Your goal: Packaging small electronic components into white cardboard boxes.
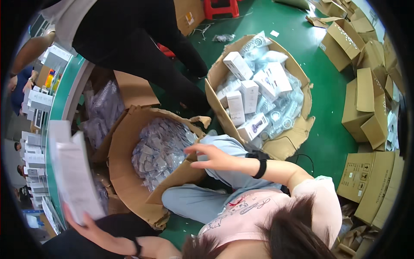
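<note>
A blurred stack of white boxes point(75, 172) stands beside the green bench on the left, with my left hand point(86, 226) gripping its lower end. Just how many boxes are in it I cannot make out. My right hand point(211, 156) hangs empty with its fingers apart, over my knee and next to the torn rim of a round-bent carton point(120, 151). Many small clear plastic packets point(159, 149) fill the bottom of that carton. Both wrists wear dark bands.
White boxes line the green bench point(58, 116). A large open carton point(308, 108) holds white printed boxes point(250, 96) and bubble wrap point(293, 93). Another person in black trousers point(129, 39) stands ahead. Opened cardboard cartons point(364, 101) pile up at right; a red stool point(221, 7) is behind.
</note>
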Motion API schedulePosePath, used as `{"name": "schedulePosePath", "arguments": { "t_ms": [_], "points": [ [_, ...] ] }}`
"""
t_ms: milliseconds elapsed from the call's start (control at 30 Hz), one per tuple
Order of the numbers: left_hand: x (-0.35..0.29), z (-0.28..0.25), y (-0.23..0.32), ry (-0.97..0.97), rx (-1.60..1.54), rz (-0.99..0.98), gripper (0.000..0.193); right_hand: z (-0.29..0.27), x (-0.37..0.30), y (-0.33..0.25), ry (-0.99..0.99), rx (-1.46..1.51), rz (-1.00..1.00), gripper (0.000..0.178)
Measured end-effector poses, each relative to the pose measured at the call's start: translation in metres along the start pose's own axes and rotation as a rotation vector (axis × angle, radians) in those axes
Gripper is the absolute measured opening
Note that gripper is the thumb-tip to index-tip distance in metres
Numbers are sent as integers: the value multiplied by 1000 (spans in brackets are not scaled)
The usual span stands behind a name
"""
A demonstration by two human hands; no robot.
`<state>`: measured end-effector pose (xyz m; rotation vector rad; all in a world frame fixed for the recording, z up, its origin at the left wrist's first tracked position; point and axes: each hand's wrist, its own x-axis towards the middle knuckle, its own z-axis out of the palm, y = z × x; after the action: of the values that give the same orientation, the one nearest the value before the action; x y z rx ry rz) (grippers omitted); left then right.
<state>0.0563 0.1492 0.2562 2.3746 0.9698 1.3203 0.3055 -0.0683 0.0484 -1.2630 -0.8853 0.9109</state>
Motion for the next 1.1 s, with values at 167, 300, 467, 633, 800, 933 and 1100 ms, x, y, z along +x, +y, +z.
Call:
{"name": "schedulePosePath", "arguments": {
  "t_ms": [167, 300, 467, 633, 800, 933, 1100],
  "points": [
    [-150, 88, 68, -458, -517, -294, 79, 25, -23, 3, -36, 764, -153, 71],
    [-201, 140, 74, -564, -864, -674, 89, 2, -51, -5, -16, 911, 62, 107],
    [-178, 177, 111, -611, -1047, -399, 96, -48, -94, -1, -186, 167, 0, 103],
    [-162, 180, 118, -673, -900, -340, 99, -141, -96, 34, 137, 65, 182, 53],
    [-162, 177, 103, -535, -828, -350, 96, -310, -144, 193, 867, -906, 766, 43],
    [-163, 174, 99, -344, -744, -390, 91, -332, -147, 268, 933, -933, 1139, 65],
    [-166, 163, 107, -282, -583, -141, 87, -334, -120, 276, 1358, -619, 1430, 83]
  ]
}}
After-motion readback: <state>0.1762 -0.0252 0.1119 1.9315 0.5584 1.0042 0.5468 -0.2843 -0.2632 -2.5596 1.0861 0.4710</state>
